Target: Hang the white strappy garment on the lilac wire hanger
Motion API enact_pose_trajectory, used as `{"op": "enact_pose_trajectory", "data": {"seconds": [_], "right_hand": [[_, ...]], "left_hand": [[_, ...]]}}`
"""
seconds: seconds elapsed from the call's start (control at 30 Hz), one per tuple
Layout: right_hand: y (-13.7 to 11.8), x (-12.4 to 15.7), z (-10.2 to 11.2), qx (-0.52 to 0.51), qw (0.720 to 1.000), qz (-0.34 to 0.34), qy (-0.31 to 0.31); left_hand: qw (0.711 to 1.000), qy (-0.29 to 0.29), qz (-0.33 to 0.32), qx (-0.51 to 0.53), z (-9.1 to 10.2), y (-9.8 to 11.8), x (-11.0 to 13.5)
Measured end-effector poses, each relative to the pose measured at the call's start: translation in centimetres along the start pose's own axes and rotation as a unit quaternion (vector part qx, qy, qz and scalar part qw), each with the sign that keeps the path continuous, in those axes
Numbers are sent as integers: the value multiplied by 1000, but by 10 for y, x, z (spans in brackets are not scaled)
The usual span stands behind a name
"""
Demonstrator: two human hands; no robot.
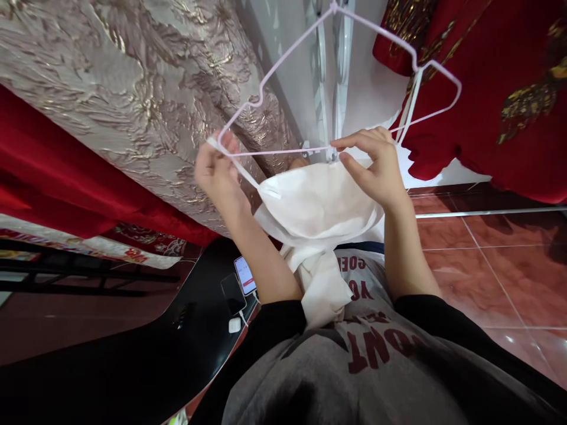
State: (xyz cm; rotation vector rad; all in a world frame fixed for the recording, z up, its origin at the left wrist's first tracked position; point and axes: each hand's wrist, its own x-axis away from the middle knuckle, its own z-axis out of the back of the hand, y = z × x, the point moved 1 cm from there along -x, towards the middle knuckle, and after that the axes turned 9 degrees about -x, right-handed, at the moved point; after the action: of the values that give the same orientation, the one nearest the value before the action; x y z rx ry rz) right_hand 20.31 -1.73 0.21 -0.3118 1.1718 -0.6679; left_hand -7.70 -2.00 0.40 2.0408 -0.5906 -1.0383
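Observation:
A pale pink wire clothes hanger [283, 62] is held up in front of me, its top cut off by the upper edge of the view. From it hangs a white garment with thin straps [319, 198], its lower part bunched against my lap. One strap [413, 106] sits in the hanger's right notch. My left hand [217, 162], slightly blurred, is closed around the other strap at the hanger's left corner. With finger and thumb, my right hand [374, 162] grips the bottom bar of the hanger above the garment's edge.
To the left hangs a shiny beige crinkled fabric [177, 106], with red cloth [80, 171] beside it. Red cloth with gold patterns [487, 106] hangs at the right. Two phones [233, 293] and a white charging block [234, 325] lie on a black surface [146, 366]. Red tiles [500, 265] cover the floor.

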Motion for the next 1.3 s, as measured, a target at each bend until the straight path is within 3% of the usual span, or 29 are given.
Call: {"op": "enact_pose_trajectory", "data": {"seconds": [0.1,0.2,0.27,0.33,0.4,0.53,0.73,0.8,0.9,0.97,1.03,1.1,1.17,1.23,1.3], "right_hand": [[-6,2,-11,-4,999,18,-27],[-3,5,-13,-17,999,31,-21],[9,6,-5,-21,995,29,90],[26,5,10,-35,969,2,245],[41,1,27,-77,943,-59,317],[33,-14,46,-117,949,-156,246],[-7,-45,49,-168,950,-161,207],[-2,-56,53,-246,924,-129,263],[21,-60,64,-337,850,-66,399],[39,-49,69,-348,807,-33,476],[51,-31,69,-315,788,-13,529],[52,-13,64,-265,796,-9,544],[41,-1,57,-228,823,1,520],[23,2,48,-211,878,24,428],[5,-2,39,-179,945,23,273]], "left_hand": [[986,-142,81,28,-13,-8,10],[982,-168,82,26,-28,-7,20],[986,-145,76,14,-33,-7,20],[987,-136,83,16,-35,-10,18],[987,-130,95,16,-35,-13,16],[988,-111,102,21,-37,-15,14],[987,-109,116,18,-37,-11,15],[986,-113,121,14,-37,-10,15],[986,-119,113,20,-37,-10,16],[986,-125,101,32,-37,-11,18],[986,-133,86,48,-37,-11,18],[986,-141,76,54,-38,-12,19],[985,-146,73,51,-39,-15,20],[985,-147,80,37,-40,-18,22],[985,-143,90,21,-42,-20,24]]}}
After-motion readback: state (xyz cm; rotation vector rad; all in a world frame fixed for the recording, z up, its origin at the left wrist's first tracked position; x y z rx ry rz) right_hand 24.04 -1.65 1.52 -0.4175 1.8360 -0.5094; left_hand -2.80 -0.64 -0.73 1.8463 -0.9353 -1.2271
